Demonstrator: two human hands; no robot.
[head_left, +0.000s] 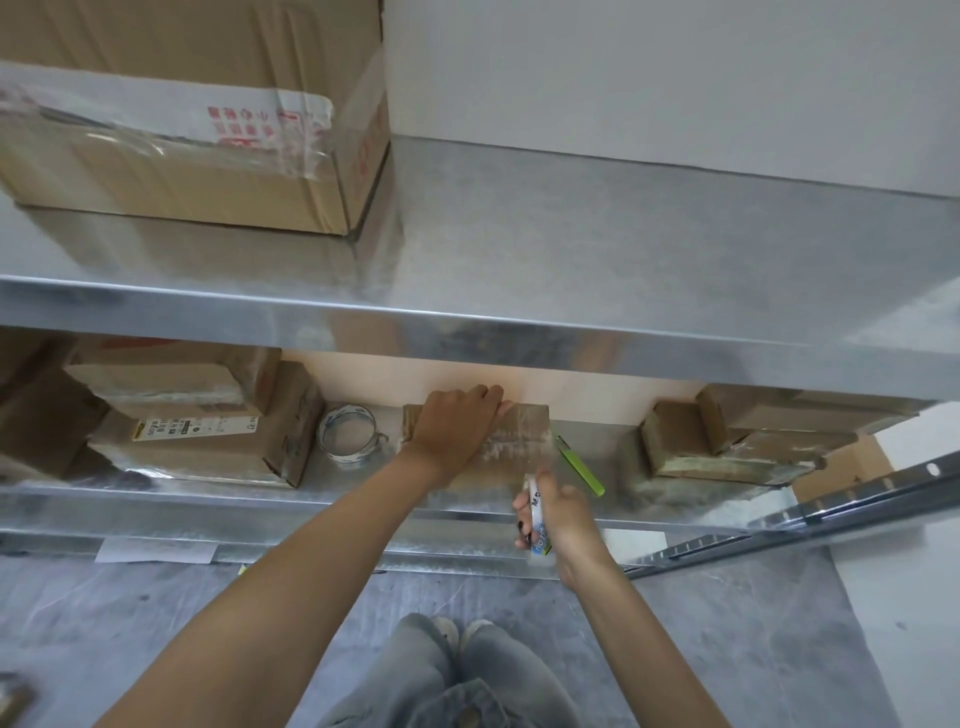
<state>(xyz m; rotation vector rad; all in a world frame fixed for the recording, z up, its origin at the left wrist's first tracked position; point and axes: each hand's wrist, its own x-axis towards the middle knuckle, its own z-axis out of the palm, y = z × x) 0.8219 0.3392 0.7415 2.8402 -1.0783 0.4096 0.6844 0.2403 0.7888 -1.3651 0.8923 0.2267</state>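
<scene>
Lower metal shelf (358, 480): left hand (457, 423) rests on taped box (519, 431), fingers (483, 395) relaxed. Right hand (563, 519) grasps white marker (535, 512).

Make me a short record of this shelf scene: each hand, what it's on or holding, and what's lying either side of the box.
left hand: rests on top of the taped cardboard box on the lower shelf
right hand: holds a white labelled tube, tip toward the box
left of box: tape roll
right of box: green cutter-like tool
upper shelf: large carton
</scene>
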